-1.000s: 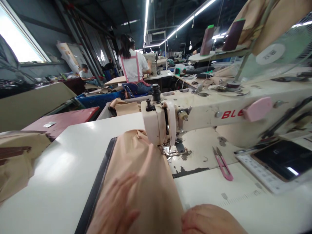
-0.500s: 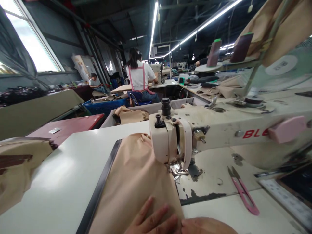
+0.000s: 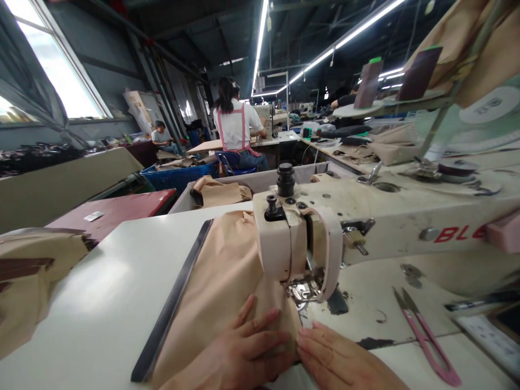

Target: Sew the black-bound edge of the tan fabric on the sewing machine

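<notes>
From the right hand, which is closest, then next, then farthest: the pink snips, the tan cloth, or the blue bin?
From the right hand:
1. Tan cloth, touching its fingertips, just left.
2. Pink snips, on the table to the right.
3. Blue bin, far back on the left.

Garment factory floor: industrial sewing machine (image 3: 365, 227) on bench (image 3: 101, 303), thread cones (image 3: 369, 82) overhead, further seated workers (image 3: 235, 127) at sewing stations under strip lighting.

Long ceiling tube lights (image 3: 260, 49) and a washed-out bright window (image 3: 60, 81) light a dim hall, leaving soft glare on the white table (image 3: 93, 292). Wide-angle distortion bends and smears the edges; the right side blurs.
</notes>
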The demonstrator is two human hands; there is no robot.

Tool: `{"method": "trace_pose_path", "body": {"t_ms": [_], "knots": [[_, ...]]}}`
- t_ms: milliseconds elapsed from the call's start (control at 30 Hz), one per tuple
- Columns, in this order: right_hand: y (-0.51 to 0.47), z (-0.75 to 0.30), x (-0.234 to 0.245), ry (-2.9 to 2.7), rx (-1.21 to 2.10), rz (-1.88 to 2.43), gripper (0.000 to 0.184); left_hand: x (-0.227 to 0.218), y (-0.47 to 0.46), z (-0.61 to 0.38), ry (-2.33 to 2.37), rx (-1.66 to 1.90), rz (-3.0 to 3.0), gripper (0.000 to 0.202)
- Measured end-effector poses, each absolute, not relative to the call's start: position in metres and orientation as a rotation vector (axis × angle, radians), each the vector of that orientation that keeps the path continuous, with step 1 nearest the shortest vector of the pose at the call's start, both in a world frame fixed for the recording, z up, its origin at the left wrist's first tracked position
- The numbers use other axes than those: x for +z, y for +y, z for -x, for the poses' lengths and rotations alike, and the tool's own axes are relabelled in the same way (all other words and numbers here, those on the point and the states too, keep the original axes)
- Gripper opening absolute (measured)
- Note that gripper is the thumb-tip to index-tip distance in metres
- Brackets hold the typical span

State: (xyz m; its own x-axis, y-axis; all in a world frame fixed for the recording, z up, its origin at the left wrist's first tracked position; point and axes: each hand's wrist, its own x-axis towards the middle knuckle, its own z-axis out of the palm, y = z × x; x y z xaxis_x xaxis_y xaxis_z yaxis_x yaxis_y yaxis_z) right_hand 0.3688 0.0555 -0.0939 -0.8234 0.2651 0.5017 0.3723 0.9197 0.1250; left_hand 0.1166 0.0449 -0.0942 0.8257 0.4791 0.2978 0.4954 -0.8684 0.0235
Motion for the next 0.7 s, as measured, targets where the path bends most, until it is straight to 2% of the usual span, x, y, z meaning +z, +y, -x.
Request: {"method": "trace_pose_path", "body": {"t_ms": [100,300,533,700], "knots": [[0.056,-0.368,-0.096,-2.556,-0.343,0.546,0.036,-0.071,0.05,-0.113,-0.921,-0.277,3.138,0.043],[0.052,-0.358,-0.083,-2.667,-0.566,0.712,0.054,-0.05,0.068,-0.114,-1.086,-0.083,3.27,0.042],[0.045,-0.358,-0.078,-2.555,-0.233,0.838,0.044,-0.062,0.089,-0.113,-1.166,-0.295,3.285,0.041],[0.042,-0.361,-0.08,-2.626,-0.023,0.869,0.05,-0.06,0.098,-0.111,-1.338,-0.227,3.038,0.035]]}}
